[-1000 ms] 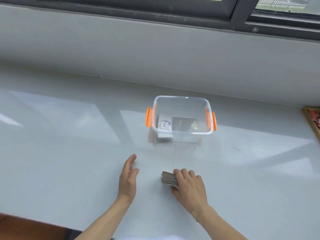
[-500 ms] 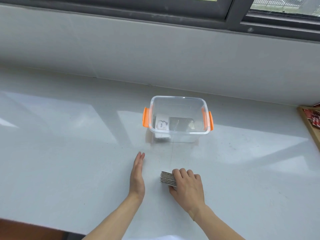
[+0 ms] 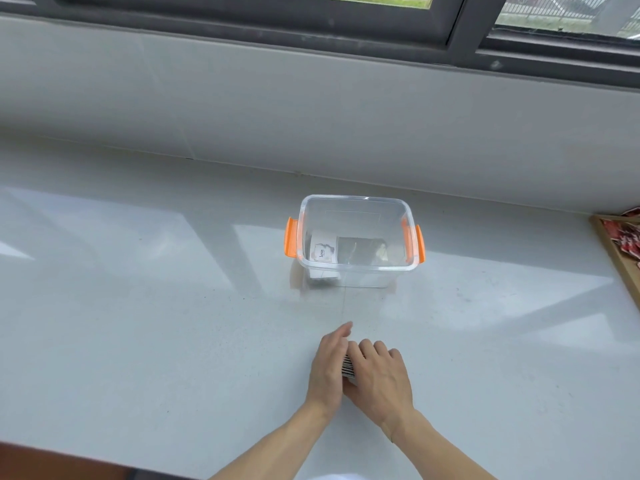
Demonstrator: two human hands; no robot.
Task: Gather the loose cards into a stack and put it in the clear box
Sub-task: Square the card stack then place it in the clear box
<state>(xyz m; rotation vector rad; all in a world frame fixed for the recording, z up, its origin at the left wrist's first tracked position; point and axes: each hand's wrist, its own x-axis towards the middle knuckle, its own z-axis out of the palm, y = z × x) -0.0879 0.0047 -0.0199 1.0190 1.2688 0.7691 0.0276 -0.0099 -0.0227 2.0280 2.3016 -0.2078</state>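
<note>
The left hand has closed in, pressing the striped-edged card stack against the right hand clasping it on the glossy white counter.

One camera on my head, looking forward and down.

It sits above my forearms and faces away from my body across the pale worktop toward the wall and the window frame at the top edge. My left hand and right hand lie low in the middle, close to the lens, with the clear box farther out along the same line. The wide angle bends the worktop's far edge and catches a wooden tray at the right border. There is no second view to share anything with.
</note>
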